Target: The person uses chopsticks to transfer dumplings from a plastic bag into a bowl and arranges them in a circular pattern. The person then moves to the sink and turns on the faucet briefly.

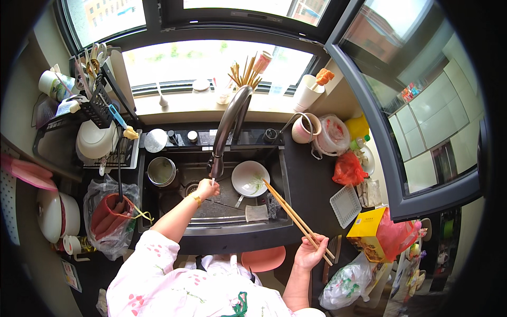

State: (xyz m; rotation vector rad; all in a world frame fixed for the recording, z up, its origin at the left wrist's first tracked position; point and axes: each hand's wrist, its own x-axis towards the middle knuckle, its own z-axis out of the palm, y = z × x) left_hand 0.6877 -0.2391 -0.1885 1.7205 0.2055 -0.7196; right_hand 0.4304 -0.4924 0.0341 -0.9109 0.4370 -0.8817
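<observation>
In the sink (218, 228), a white bowl with a green leaf pattern (250, 179) stands to the right, with a light handle or spoon end below it. My right hand (311, 251) is closed around a pair of long wooden chopsticks (295, 216), whose tips reach the bowl's right rim. My left hand (208, 189) is at the end of the dark metal faucet (229, 126), fingers bent around something small and pale at the spout. A metal pot (161, 171) holding some liquid sits at the sink's left. A ribbed whitish cloth or sponge (256, 213) lies near the front, beside a steel wool scourer (273, 205).
To the left are a dish rack (128, 156) with bowls and a plastic bag (113, 218). On the right counter lie a plastic tray (345, 206), a red bag (348, 168) and a yellow box (368, 233). An open window sash (356, 91) juts over the right side.
</observation>
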